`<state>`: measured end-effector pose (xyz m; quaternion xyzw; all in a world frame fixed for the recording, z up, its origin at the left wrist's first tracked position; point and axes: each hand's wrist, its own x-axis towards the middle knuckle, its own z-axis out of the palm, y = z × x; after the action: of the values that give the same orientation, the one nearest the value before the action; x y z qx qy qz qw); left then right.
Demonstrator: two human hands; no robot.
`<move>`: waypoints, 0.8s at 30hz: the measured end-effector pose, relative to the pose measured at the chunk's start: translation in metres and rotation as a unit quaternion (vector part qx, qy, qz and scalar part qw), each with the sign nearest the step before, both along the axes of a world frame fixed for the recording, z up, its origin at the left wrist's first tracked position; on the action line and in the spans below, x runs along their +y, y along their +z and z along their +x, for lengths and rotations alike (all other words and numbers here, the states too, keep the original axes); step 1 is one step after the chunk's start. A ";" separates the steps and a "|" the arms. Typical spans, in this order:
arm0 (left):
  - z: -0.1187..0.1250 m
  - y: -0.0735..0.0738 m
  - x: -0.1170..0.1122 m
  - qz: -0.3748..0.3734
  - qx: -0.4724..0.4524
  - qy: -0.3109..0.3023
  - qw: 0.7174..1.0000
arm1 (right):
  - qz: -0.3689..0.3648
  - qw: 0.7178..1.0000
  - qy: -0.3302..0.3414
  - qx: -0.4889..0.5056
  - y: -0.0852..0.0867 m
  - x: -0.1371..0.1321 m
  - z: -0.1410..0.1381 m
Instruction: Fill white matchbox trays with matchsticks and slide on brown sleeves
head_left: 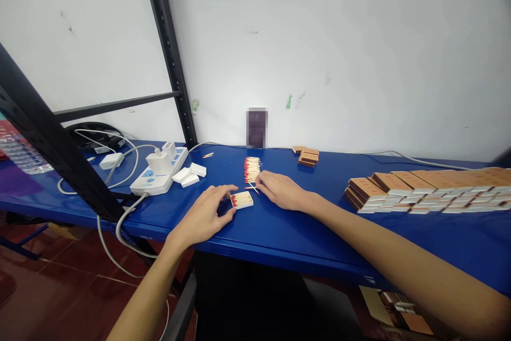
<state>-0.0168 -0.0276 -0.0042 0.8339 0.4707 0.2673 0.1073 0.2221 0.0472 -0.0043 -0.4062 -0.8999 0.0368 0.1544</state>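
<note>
A small open matchbox tray [242, 200] filled with red-tipped matches lies on the blue table [279, 229]. My left hand [205, 214] pinches the tray's left end between thumb and fingers. My right hand [279, 190] rests on the table just right of the tray, fingers curled over one or two loose matches [253, 187]. A pile of loose matches [251, 168] lies just beyond the tray, by my right fingertips.
Rows of stacked brown matchboxes [431, 189] fill the table's right side. A few more boxes [306, 156] sit near the wall. White box sleeves [189, 175], a power strip with chargers [159, 171] and cables lie at left. A black shelf post [170, 48] rises at left.
</note>
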 end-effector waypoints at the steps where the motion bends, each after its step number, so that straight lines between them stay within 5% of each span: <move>1: 0.000 0.000 0.000 0.000 -0.001 0.000 1.000 | 0.001 1.000 -0.001 0.008 0.000 -0.001 0.000; 11: -0.002 -0.006 0.003 -0.005 -0.004 -0.003 1.000 | -0.026 0.992 0.098 0.073 0.003 -0.020 -0.015; 24: -0.001 -0.003 0.002 0.003 0.007 -0.001 1.000 | -0.037 0.990 0.081 0.107 0.002 -0.012 -0.009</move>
<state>-0.0175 -0.0252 -0.0073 0.8363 0.4701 0.2631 0.1016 0.2126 0.0355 -0.0022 -0.3307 -0.9063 0.1262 0.2311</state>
